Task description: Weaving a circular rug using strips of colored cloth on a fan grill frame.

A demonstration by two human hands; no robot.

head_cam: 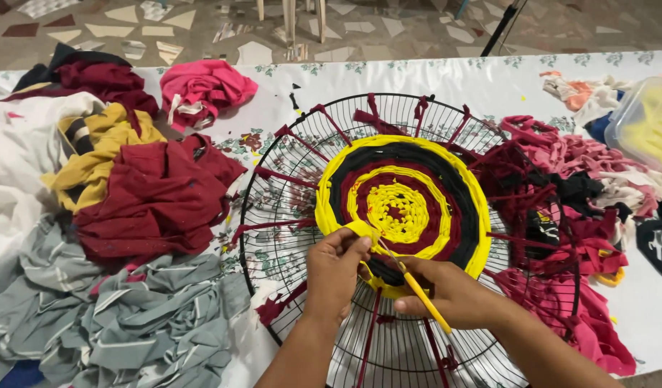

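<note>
A round black wire fan guard (273, 179) lies flat on the table, with dark red fabric strips tied across it as spokes. A woven disc (406, 205) of yellow, black and dark red rings fills its middle. My left hand (334, 273) pinches the yellow fabric strip (360, 230) at the disc's near left edge. My right hand (449, 291) grips a thin yellow stick (417, 287), its tip pointing up-left toward the pinched strip. Both hands rest over the guard's near half.
Piles of cloth lie on the left: dark red (159, 194), mustard yellow (101, 144), grey striped (108, 316), pink (202, 90). Pink and dark red scraps (582, 187) crowd the guard's right side. A clear plastic container (643, 129) stands far right. The floral tablecloth (417, 75) ends at a tiled floor.
</note>
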